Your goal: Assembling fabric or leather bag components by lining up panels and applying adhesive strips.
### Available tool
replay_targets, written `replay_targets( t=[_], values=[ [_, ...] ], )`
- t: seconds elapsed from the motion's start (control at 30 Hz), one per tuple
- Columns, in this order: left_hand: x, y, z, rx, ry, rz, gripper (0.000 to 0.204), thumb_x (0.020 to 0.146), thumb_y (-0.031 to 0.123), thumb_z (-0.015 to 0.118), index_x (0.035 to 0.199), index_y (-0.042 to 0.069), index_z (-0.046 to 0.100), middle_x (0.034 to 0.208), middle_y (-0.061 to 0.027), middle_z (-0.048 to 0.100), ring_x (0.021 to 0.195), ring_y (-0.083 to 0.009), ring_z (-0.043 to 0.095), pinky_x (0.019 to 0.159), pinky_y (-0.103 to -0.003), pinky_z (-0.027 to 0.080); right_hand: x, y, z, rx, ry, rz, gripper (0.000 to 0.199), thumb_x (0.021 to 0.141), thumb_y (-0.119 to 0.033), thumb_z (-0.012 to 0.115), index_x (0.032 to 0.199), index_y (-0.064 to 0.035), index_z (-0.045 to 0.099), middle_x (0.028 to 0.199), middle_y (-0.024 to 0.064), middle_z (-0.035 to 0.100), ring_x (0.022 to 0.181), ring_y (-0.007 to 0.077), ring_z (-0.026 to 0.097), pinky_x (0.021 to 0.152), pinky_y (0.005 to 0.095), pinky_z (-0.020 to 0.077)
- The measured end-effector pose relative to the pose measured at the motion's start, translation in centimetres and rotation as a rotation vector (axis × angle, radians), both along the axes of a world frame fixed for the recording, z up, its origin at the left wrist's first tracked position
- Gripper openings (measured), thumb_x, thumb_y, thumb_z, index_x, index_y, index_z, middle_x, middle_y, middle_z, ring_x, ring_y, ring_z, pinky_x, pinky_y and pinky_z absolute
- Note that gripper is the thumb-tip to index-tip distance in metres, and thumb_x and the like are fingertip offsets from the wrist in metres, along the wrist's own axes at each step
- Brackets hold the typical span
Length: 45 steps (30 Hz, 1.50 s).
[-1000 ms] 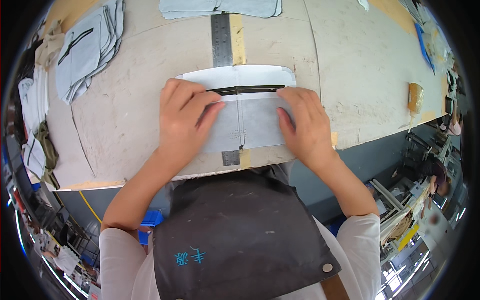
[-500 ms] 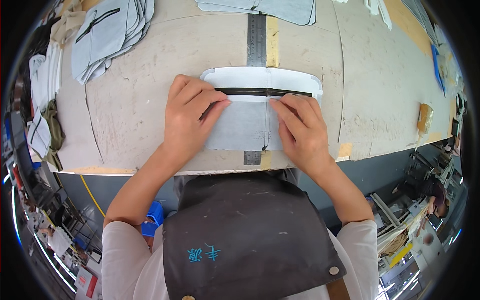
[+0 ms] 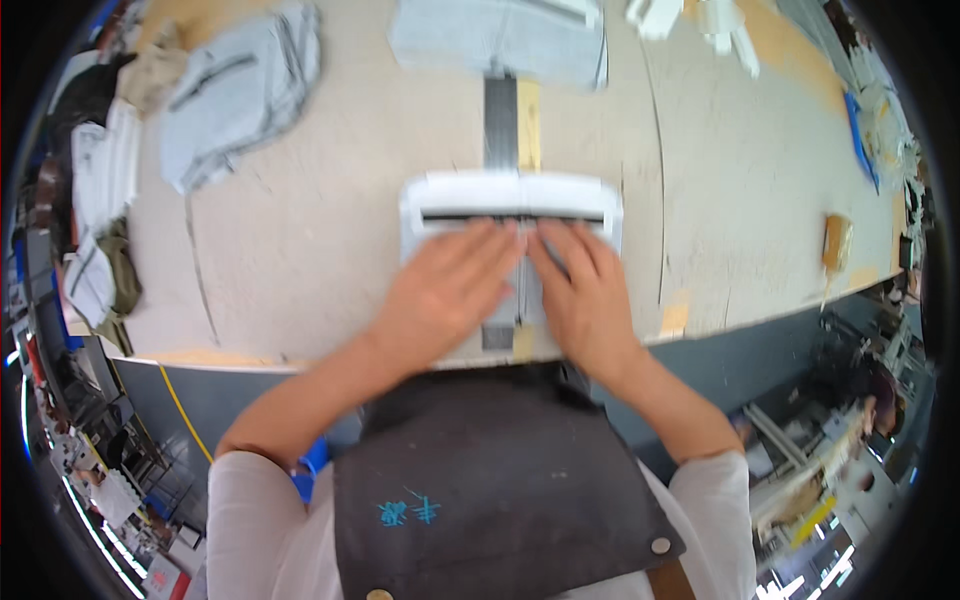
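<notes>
A pale grey-white fabric panel [image 3: 450,190] lies flat near the table's front edge. Across it runs a narrow black strip [image 3: 460,216] in a white-edged slot, like a zipper opening. My left hand [image 3: 450,288] rests on the panel, palm down, its straight fingers reaching to just below the strip. Beside it, my right hand [image 3: 590,290] also lies on the panel, fingers stretched out toward the strip's middle. The fingertips of both hands nearly meet at the panel's centre seam. Motion blurs the fingers a little, and the hands hide much of the panel's lower half.
A steel ruler [image 3: 500,125] and a yellow tape strip [image 3: 529,125] run under the panel. More grey panels lie at the far left [image 3: 235,105] and far centre [image 3: 450,40]. A tan block [image 3: 838,242] sits near the right edge. White cloth pieces [image 3: 105,175] are stacked at left.
My left hand has moved right from the panel's left side to its middle. Both hands have gone from pinching at the strip to lying flat. The whole view has shifted somewhat.
</notes>
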State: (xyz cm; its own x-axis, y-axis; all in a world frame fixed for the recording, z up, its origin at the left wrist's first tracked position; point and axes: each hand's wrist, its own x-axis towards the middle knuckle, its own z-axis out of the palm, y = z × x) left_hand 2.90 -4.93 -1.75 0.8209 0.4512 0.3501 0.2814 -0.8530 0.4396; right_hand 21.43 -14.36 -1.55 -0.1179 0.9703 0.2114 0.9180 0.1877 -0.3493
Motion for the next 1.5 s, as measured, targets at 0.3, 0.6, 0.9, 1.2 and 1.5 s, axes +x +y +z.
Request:
replay_targets(
  t=[0.3, 0.6, 0.9, 1.2, 1.5],
  values=[
    [-4.6, -0.2, -2.1, 0.166, 0.079, 0.0, 0.039, 0.086, 0.009, 0.059, 0.122, -0.004, 0.058, 0.128, -0.0176, 0.06, 0.12, -0.0301, 0.058, 0.096, -0.039, 0.049, 3.5, -3.9, -0.1, 0.005, 0.046, 0.059, 0.048, 0.079, -0.007, 0.064, 0.126, 0.0, 0.059, 0.134, 0.0139, 0.057, 0.124, 0.0315, 0.052, 0.104, 0.0458, 0.0397],
    [-5.4, 0.3, -1.4, 0.165, 0.058, 0.011, 0.037, 0.085, 0.01, 0.065, 0.118, -0.005, 0.059, 0.124, -0.02, 0.061, 0.116, -0.0311, 0.06, 0.094, -0.041, 0.049, 5.5, -3.8, 0.9, 0.002, 0.03, 0.09, 0.048, 0.079, -0.008, 0.065, 0.126, 0.0024, 0.058, 0.132, 0.0151, 0.057, 0.123, 0.0317, 0.054, 0.102, 0.0448, 0.0412],
    [-5.6, 1.6, -1.0, -0.065, 0.037, 0.019, 0.037, 0.083, 0.015, 0.072, 0.115, 0.001, 0.061, 0.124, -0.0155, 0.061, 0.115, -0.0321, 0.058, 0.097, -0.042, 0.045, 6.3, -2.1, 1.5, -0.01, 0.188, 0.049, 0.041, 0.075, -0.004, 0.068, 0.116, 0.0002, 0.06, 0.12, 0.0136, 0.06, 0.106, 0.0324, 0.057, 0.093, 0.0434, 0.0443],
    [-5.0, 1.9, 0.9, -0.122, -0.126, 0.173, 0.029, 0.081, 0.005, 0.071, 0.109, 0.006, 0.065, 0.104, -0.0061, 0.065, 0.091, -0.0284, 0.055, 0.079, -0.038, 0.045, 7.1, -1.6, 2.5, 0.108, 0.327, -0.102, 0.034, 0.073, 0.007, 0.065, 0.106, -0.0007, 0.064, 0.108, 0.0138, 0.061, 0.096, 0.0328, 0.056, 0.084, 0.0401, 0.0475],
    [-1.8, 4.1, 2.1, -0.208, -0.231, 0.312, 0.016, 0.082, -0.005, 0.068, 0.097, 0.001, 0.068, 0.068, -0.0106, 0.058, 0.061, -0.0253, 0.05, 0.055, -0.036, 0.042, 7.0, 1.8, 3.3, 0.142, 0.373, -0.063, 0.034, 0.077, 0.011, 0.062, 0.109, 0.0007, 0.064, 0.108, 0.0138, 0.06, 0.098, 0.0323, 0.058, 0.083, 0.038, 0.0492]
  ],
)
